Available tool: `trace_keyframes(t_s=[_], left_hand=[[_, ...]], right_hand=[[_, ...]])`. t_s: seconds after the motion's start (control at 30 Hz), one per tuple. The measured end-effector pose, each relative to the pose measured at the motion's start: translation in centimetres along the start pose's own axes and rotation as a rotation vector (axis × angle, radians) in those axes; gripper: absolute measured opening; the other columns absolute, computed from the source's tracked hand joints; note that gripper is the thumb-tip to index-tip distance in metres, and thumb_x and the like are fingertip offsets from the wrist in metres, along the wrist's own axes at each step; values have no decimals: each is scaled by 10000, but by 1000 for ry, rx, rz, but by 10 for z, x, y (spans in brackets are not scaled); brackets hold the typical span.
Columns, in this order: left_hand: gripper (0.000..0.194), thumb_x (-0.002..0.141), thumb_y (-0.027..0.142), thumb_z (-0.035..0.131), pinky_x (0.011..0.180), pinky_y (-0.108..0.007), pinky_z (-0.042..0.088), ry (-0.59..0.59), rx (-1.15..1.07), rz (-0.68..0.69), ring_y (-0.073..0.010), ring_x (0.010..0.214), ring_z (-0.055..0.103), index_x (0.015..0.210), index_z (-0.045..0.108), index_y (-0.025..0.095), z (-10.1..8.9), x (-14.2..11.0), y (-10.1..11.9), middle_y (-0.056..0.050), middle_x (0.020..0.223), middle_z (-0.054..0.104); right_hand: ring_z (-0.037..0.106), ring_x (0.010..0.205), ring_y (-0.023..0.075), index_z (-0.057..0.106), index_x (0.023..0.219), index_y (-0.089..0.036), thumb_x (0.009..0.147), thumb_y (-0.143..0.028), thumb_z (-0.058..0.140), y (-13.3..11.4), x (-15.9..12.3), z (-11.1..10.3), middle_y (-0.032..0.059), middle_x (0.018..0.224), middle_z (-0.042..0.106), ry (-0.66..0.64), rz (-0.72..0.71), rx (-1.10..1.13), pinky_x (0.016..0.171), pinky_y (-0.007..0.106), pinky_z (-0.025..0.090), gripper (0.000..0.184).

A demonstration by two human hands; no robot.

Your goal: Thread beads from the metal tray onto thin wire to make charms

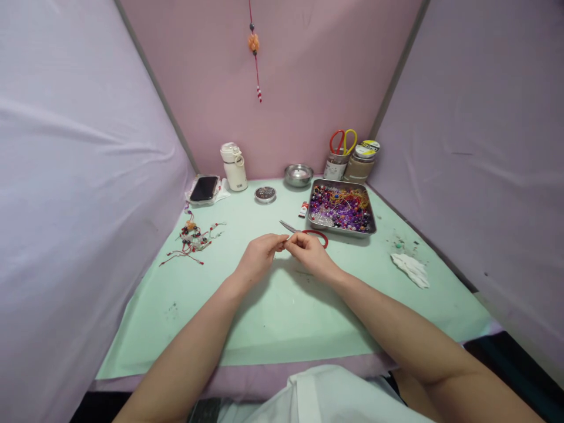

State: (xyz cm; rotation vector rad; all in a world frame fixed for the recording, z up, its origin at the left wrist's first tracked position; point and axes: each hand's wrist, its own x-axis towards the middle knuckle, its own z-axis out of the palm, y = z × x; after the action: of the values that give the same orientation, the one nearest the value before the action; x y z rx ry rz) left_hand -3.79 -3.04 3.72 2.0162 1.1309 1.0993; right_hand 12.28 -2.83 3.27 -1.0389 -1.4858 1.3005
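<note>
My left hand [261, 254] and my right hand [311, 254] meet fingertip to fingertip above the middle of the table. Both are closed in a pinch. Whatever lies between the fingers is too small to make out. Just beyond them, scissors [321, 236] with red handles rest on the green cloth, partly hidden by my right hand. To the right of the scissors stands a metal tray [343, 234] full of purple, red and dark beads and tangled yellow cord. Strung bead pieces [194, 238] with red cords lie in a heap left of my hands.
A white bottle [235, 169], a phone [205, 189], a round clear case [265, 194] and a metal bowl [298, 175] line the back. Jars [360, 166] stand back right, one holding red- and yellow-handled scissors. A white cloth [410, 270] lies right. A beaded cord [254, 44] hangs on the wall.
</note>
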Motion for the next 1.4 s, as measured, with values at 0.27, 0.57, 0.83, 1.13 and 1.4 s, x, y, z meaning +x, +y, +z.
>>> trace_keyframes(t_s=[0.27, 0.57, 0.83, 1.13, 1.4], left_hand=[[257, 834, 151, 448, 700, -269, 491, 28, 150, -11, -136, 689, 629, 925, 686, 176, -3, 1, -2, -45, 784, 686], [248, 802, 287, 540, 676, -261, 487, -29, -69, -335, -146, 675, 629, 938, 690, 143, -3, 4, 2, -48, 762, 693], [230, 718, 326, 616, 637, -255, 425, -61, -157, -422, -131, 628, 541, 811, 701, 133, -8, 6, 6, -24, 675, 638], [260, 706, 396, 661, 550, -231, 338, -45, -356, -541, -88, 554, 436, 732, 684, 139, -7, 6, -1, 8, 618, 574], [407, 677, 516, 690, 600, -238, 376, -54, -517, -630, -90, 604, 479, 784, 706, 124, -7, 5, 0, -32, 697, 621]], right_hand=[[439, 600, 112, 557, 708, -172, 768, -336, 567, 4, 2, -2, -31, 641, 517, -14, -10, -86, 569, 244, 331, 175], [423, 591, 112, 530, 711, -174, 786, -306, 533, 4, 2, -3, -36, 636, 483, 12, -62, -111, 557, 240, 316, 151], [440, 591, 118, 530, 702, -176, 784, -310, 535, 6, 3, -4, -25, 640, 499, 4, -81, -144, 558, 244, 327, 157], [440, 593, 117, 531, 711, -181, 786, -299, 528, 7, 2, -4, -28, 651, 509, 1, -78, -157, 559, 243, 332, 140], [420, 566, 110, 521, 690, -179, 782, -282, 527, 6, 2, -5, -34, 622, 485, 20, -84, -160, 534, 238, 312, 139]])
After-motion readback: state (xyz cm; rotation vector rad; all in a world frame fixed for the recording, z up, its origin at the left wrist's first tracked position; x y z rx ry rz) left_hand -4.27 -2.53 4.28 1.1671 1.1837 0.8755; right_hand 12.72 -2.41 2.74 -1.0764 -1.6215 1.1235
